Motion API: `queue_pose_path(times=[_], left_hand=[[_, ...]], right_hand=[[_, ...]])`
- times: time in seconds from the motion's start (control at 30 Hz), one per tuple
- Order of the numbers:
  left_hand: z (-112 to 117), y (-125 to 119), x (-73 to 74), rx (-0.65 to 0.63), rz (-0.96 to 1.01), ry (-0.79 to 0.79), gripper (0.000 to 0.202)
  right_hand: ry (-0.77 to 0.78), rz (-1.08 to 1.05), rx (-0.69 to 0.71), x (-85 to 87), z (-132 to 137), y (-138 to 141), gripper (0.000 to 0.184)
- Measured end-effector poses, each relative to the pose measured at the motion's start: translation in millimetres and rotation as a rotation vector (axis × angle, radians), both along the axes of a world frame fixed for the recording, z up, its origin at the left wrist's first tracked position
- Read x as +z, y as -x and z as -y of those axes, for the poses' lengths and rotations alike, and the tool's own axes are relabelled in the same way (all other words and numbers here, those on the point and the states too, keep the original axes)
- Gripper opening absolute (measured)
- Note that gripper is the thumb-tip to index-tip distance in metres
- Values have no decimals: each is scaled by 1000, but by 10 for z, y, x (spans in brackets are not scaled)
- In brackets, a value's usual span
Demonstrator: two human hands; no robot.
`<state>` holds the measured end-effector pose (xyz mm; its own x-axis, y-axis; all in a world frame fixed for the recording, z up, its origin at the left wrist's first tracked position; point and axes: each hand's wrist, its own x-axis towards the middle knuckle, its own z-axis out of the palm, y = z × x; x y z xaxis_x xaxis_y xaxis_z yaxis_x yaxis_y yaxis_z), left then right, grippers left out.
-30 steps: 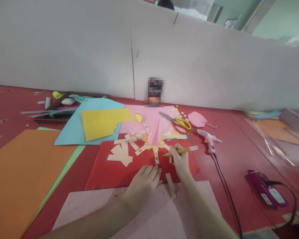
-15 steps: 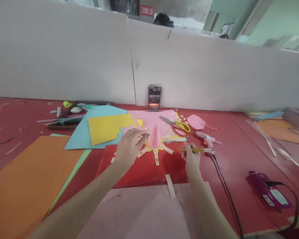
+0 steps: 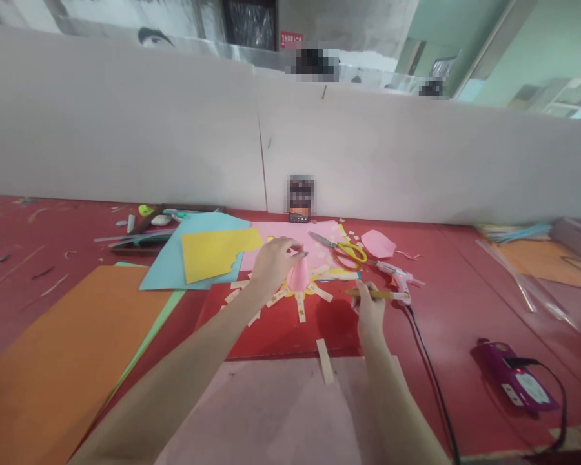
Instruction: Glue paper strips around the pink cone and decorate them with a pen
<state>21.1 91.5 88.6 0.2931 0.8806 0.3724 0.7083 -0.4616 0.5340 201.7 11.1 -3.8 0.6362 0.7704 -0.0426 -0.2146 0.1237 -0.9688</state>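
A pink paper cone [image 3: 299, 276] stands on a yellow shape ringed by cream paper strips [image 3: 301, 306], all on a red sheet [image 3: 281, 326]. My left hand [image 3: 274, 263] reaches over the strips, its fingers pinching the tip of the cone. To the right, my right hand [image 3: 369, 309] is closed on a yellow pencil [image 3: 375, 294] that lies level above the red sheet's right edge. One loose cream strip [image 3: 325, 360] lies at the sheet's near edge.
Yellow-handled scissors [image 3: 345, 248], a pink paper cut-out [image 3: 378, 244] and a glue gun [image 3: 401, 279] with a black cord lie to the right. Yellow [image 3: 216, 252], blue, orange [image 3: 48, 349] and pink sheets surround the work. A purple device [image 3: 514, 383] sits near right. A white partition [image 3: 174, 142] stands behind.
My left hand has lifted from the near edge of the red sheet and moved forward to the cone's tip. My right hand with the pencil has shifted slightly right.
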Motion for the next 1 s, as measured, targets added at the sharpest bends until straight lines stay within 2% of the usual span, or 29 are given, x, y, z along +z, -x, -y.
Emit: queue_pose_path(times=[0.1,0.3,0.4,0.57,0.9,1.0], left_hand=[[-6,16,65,0,-24,30,13],[37,70,316,6,41,-4,11],[52,79,366,-16,51,2,13],[56,76,303,-50,34,37,17],[74,126,63,-53,-11,79,16],[107,170,12,-31,27,-3,23]], right_hand=[[-2,6,0,-2,1,3,34],[-26,-61,-24,-7,-5,-11,33],[-36,-96,-16,-13,-7,-28,32],[-43,-102,-3,-20,0,-39,31],[-37,-82,16,-50,-4,-36,31],[-40,-61,56,-33,13,10,31]])
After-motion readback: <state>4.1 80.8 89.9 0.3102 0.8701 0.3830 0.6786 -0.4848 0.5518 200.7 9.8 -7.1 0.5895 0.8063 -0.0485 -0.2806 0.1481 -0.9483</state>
